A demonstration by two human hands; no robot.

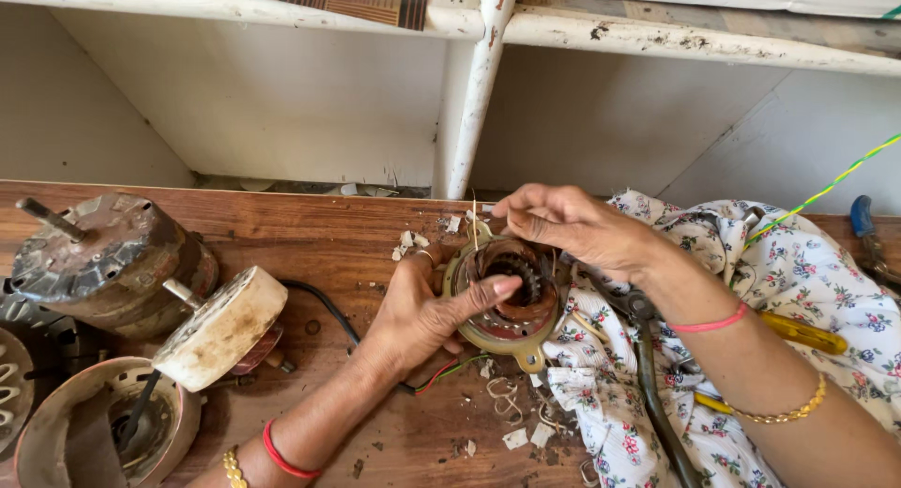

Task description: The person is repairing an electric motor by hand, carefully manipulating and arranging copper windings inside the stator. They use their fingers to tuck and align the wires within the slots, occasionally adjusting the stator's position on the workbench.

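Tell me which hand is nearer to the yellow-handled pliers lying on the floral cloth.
Right. The right hand reaches over the floral cloth, its forearm lying across the yellow-handled pliers. The left hand grips the round motor stator from the far side, off the cloth.

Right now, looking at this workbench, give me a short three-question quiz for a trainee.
1. True or false: the left hand steadies the round motor part.
2. What lies under the right hand's forearm: A) flowered cloth, B) newspaper, C) metal tray?
3. Fill in: the right-hand fingers pinch at the part's ____ edge.

Key: 1 true; 2 A; 3 top (far). The left thumb reaches into the part's hole. Other motor housings sit at the left of the wooden bench.
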